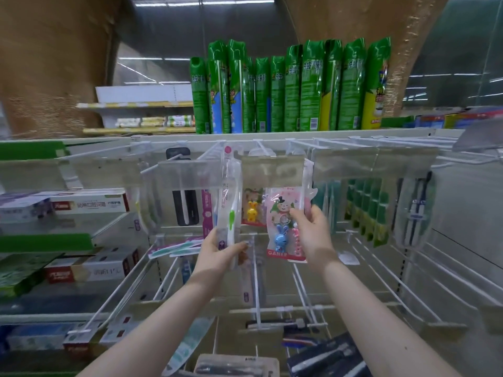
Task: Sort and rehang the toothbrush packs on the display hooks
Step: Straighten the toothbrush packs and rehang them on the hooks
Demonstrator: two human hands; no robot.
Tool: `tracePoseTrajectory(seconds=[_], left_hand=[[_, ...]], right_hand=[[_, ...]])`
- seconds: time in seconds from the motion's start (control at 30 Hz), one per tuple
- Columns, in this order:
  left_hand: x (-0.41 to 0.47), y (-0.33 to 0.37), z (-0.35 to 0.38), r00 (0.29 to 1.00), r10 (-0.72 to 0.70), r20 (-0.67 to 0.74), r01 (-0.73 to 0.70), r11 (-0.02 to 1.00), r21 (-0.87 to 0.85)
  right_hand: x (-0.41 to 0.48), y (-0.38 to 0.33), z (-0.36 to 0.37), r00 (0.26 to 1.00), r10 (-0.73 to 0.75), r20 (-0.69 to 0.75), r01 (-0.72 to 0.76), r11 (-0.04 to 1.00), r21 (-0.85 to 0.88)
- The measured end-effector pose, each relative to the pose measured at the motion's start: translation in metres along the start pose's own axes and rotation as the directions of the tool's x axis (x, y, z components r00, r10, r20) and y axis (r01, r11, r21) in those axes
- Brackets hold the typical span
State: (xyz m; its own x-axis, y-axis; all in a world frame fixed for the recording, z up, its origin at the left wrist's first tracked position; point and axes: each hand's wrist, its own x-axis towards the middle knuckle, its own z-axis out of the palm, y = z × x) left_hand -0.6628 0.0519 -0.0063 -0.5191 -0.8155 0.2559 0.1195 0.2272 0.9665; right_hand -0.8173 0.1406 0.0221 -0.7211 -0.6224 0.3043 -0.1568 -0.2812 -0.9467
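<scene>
Okay, our left hand [217,248] grips the slim toothbrush pack [229,202], long axis upright; our right hand [313,229] pinches the pink bunny pack [281,213] beside it. The display hooks [334,144] sit just above both, prongs toward us; the pink bunny pack looks nearer one.

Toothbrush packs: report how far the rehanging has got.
Done: a row of green packs hangs on the upper right hooks. In hand: the left hand grips a clear pack with a green-handled toothbrush; the right hand pinches a pink children's pack with a blue rabbit. Left: dark toothbrush packs lie loose at the bottom, unhung.
</scene>
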Motion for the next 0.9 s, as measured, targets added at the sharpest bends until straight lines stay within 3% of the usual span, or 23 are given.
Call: tracePoseTrajectory(seconds=[0.4,0.9], left_hand=[[0.016,-0.004,-0.007,0.997,0.063,0.032,-0.062,0.997,-0.046],[0.028,-0.009,-0.02,0.994,0.09,0.064,-0.087,0.995,-0.05]], right_hand=[[0.024,-0.007,0.01,0.991,-0.116,0.063,0.119,0.991,-0.053],[0.032,0.008,0.034,0.982,-0.157,0.106,0.163,0.985,-0.054]])
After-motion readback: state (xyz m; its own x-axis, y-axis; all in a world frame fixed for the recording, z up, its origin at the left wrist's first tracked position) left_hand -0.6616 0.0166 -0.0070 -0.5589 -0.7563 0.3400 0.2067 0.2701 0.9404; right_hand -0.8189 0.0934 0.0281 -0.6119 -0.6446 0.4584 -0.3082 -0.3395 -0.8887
